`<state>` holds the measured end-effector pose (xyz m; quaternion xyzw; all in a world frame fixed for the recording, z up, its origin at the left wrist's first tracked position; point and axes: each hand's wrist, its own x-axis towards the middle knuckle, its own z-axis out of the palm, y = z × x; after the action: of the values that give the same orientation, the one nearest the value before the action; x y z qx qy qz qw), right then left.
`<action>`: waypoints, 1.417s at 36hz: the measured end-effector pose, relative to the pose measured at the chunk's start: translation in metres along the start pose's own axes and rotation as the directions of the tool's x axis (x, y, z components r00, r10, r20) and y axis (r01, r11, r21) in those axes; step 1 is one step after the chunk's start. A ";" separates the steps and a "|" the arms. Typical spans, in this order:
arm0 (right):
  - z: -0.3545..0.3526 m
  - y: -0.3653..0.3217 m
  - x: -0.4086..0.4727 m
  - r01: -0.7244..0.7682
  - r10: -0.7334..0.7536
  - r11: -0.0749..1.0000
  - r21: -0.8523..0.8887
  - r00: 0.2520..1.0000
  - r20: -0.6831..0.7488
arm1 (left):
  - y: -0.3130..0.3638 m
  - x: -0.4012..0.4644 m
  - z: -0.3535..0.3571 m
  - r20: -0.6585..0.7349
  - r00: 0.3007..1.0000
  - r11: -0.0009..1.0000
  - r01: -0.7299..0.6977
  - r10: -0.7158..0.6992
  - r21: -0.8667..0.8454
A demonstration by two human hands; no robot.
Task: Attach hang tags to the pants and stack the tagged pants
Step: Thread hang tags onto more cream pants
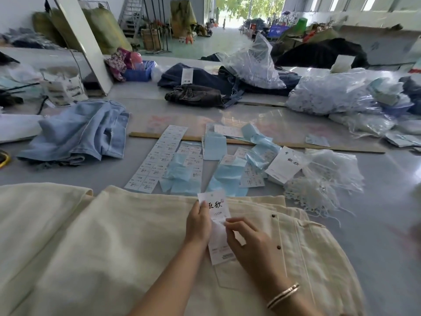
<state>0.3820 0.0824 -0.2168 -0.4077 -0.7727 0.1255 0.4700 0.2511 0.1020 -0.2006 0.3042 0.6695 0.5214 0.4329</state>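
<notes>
Pants [114, 247] in cream cotton are lying spread across the near edge of the table [376, 201], waistband toward the right, and a person is standing over them working a hang tag [216, 226]. Their left hand [198, 224] is pinching the tag's left edge near its top, thumb curled over the printed face, while the right hand [248, 242] is nipping the opposite edge between thumb and forefinger. The card is looking thin and light, stiff enough to hold flat yet easy to crease, so edge holds like these are suiting it. The fabric is looking heavy, soft and floppy; taking it by the waistband near the dark buttons [273, 216] would likely be giving the firmest purchase. Sticker sheets [157, 156] are lying just beyond, with a pile of white tag strings [319, 190] to the right.
</notes>
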 end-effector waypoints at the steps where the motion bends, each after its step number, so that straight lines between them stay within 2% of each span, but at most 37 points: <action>1: 0.001 0.000 0.000 0.000 0.000 1.000 -0.018 1.000 0.015 | 0.000 0.000 0.000 -0.003 1.000 1.000 0.000 0.000 -0.014; 4: 0.000 -0.002 0.002 0.030 -0.023 0.996 -0.086 0.996 0.087 | 0.003 -0.002 -0.001 0.018 1.000 0.998 0.020 -0.019 -0.066; 8: -0.001 -0.003 0.004 0.145 -0.115 0.971 -0.192 0.980 0.160 | 0.000 -0.001 -0.004 0.049 0.999 0.997 -0.019 0.015 0.074; 11: -0.004 -0.005 0.004 0.207 -0.146 0.935 -0.287 0.964 0.221 | -0.001 0.000 -0.005 0.022 1.000 0.999 -0.009 0.008 0.038; 14: -0.008 -0.008 -0.003 0.321 -0.208 0.910 -0.264 0.901 0.380 | -0.002 0.002 -0.004 -0.005 1.000 1.000 0.015 -0.015 0.000; 16: -0.015 -0.008 -0.005 0.340 -0.226 0.917 -0.209 0.874 0.429 | -0.003 0.002 -0.003 0.016 1.000 0.997 -0.020 0.019 0.073; 18: -0.029 -0.001 0.004 0.265 -0.195 0.950 -0.165 0.917 0.348 | -0.005 0.002 -0.003 0.080 0.993 0.980 -0.102 0.089 0.170; 21: -0.058 0.030 0.035 0.040 -0.023 0.976 -0.214 0.996 0.083 | -0.009 -0.003 -0.003 0.160 0.962 0.935 -0.254 0.219 0.249; 23: -0.078 0.060 0.058 -0.115 0.130 0.935 -0.334 0.991 0.022 | -0.014 -0.011 0.000 0.169 0.913 0.860 -0.407 0.372 0.307; 25: -0.095 0.091 0.075 -0.193 0.277 0.824 -0.533 0.957 0.082 | -0.019 -0.019 0.005 0.158 0.804 0.706 -0.583 0.574 0.402; 27: -0.105 0.116 0.085 -0.126 0.362 0.698 -0.705 0.911 0.196 | -0.022 -0.025 0.010 0.190 0.662 0.478 -0.682 0.725 0.553; 28: -0.108 0.126 0.088 -0.066 0.376 0.658 -0.750 0.892 0.251 | -0.022 -0.026 0.011 0.219 0.626 0.387 -0.681 0.749 0.621; 30: -0.108 0.136 0.091 0.046 0.364 0.619 -0.784 0.868 0.338 | -0.021 -0.027 0.012 0.229 0.631 0.324 -0.635 0.741 0.702; 32: -0.104 0.141 0.092 0.166 0.317 0.575 -0.801 0.858 0.405 | -0.025 -0.025 0.013 0.221 0.662 0.337 -0.606 0.716 0.721; 34: -0.101 0.142 0.093 0.258 0.271 0.530 -0.808 0.851 0.449 | -0.028 -0.024 0.013 0.221 0.647 0.314 -0.604 0.729 0.732; 36: -0.099 0.144 0.095 0.297 0.256 0.514 -0.805 0.842 0.474 | -0.029 -0.024 0.015 0.216 0.631 0.311 -0.616 0.746 0.724; 39: -0.100 0.145 0.094 0.276 0.241 0.535 -0.798 0.856 0.458 | -0.028 -0.023 0.016 0.186 0.653 0.370 -0.614 0.734 0.697; 40: -0.101 0.145 0.093 0.214 0.217 0.587 -0.781 0.888 0.406 | -0.027 -0.022 0.016 0.158 0.681 0.423 -0.601 0.715 0.679; 42: -0.103 0.145 0.090 -0.003 0.213 0.736 -0.677 0.950 0.227 | -0.018 -0.020 0.013 0.047 0.781 0.613 -0.525 0.623 0.590; 44: -0.105 0.144 0.089 -0.200 0.290 0.825 -0.528 0.953 0.092 | -0.003 -0.016 0.010 -0.014 0.911 0.820 -0.365 0.413 0.441; 45: -0.105 0.144 0.089 -0.250 0.318 0.841 -0.481 0.946 0.065 | 0.002 -0.012 0.010 -0.035 0.936 0.864 -0.309 0.351 0.397; 46: -0.106 0.145 0.090 -0.269 0.332 0.848 -0.456 0.941 0.061 | 0.008 -0.009 0.011 -0.040 0.944 0.875 -0.287 0.328 0.389; 48: -0.107 0.146 0.089 -0.260 0.323 0.866 -0.427 0.943 0.082 | 0.019 -0.005 0.020 0.017 0.890 0.762 -0.400 0.456 0.508; 50: -0.110 0.147 0.088 -0.225 0.289 0.887 -0.403 0.952 0.104 | 0.029 -0.002 0.039 0.144 0.812 0.659 -0.550 0.566 0.513; 51: -0.111 0.147 0.087 -0.201 0.267 0.894 -0.400 0.957 0.114 | 0.033 0.000 0.051 0.235 0.792 0.654 -0.602 0.563 0.458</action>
<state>0.5297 0.2199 -0.1893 -0.5703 -0.7637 0.0608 0.2964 0.2955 0.1330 -0.1732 0.6244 0.6333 0.4244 0.1699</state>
